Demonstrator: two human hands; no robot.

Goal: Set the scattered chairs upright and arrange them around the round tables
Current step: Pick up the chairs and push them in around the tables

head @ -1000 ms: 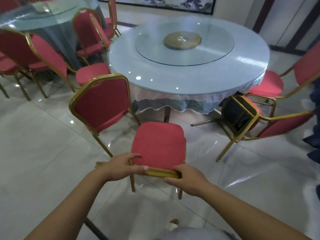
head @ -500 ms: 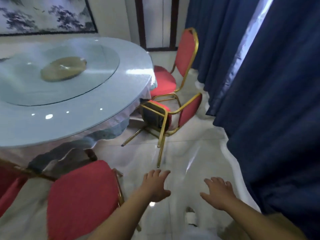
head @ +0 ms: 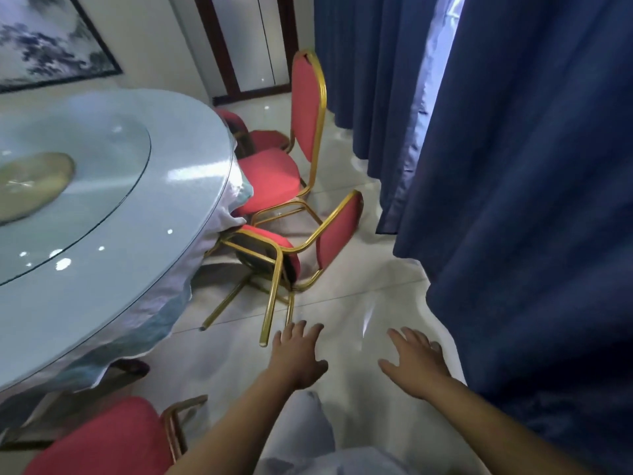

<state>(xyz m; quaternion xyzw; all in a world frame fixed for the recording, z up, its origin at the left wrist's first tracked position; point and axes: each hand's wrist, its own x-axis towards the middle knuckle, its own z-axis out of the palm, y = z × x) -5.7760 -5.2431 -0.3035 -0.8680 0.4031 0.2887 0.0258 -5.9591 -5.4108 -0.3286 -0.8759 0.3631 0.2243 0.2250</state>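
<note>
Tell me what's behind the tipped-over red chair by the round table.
Directly behind the tipped red gold-framed chair stands an upright red chair, its seat toward the round glass-topped table. Another red seat shows beyond; its frame is mostly hidden.

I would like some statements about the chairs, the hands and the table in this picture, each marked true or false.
1. The tipped chair lies on the floor beside the round table. True.
2. The left hand grips a leg of the tipped chair. False: it is open and holds nothing, though it is near the leg ends.
3. The right hand is open and empty. True.
4. The upright chair behind the tipped one has a blue seat. False: the seat is red.
5. Dark blue curtains hang on the right. True.
</note>
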